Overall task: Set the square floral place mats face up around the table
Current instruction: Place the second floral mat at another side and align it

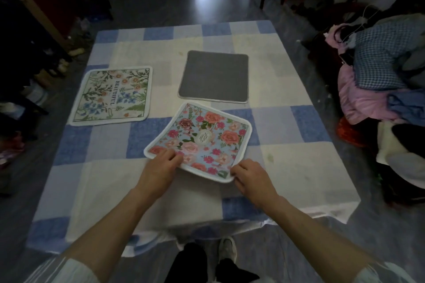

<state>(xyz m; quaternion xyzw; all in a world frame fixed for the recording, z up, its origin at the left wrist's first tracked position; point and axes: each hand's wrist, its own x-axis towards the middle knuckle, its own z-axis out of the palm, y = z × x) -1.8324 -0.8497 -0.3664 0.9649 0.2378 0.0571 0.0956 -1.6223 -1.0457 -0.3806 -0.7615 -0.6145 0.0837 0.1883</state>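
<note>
Floral mats face up: 2 (200, 142) | grey-side up: 1 (213, 76) | hands: 2 (158, 167)

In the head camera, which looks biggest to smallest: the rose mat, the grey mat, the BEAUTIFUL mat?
1. Rose mat, looks biggest, but it is nearest the camera and tilted.
2. BEAUTIFUL mat and grey mat look about alike; I can't rank them.
All three may really match.
</note>
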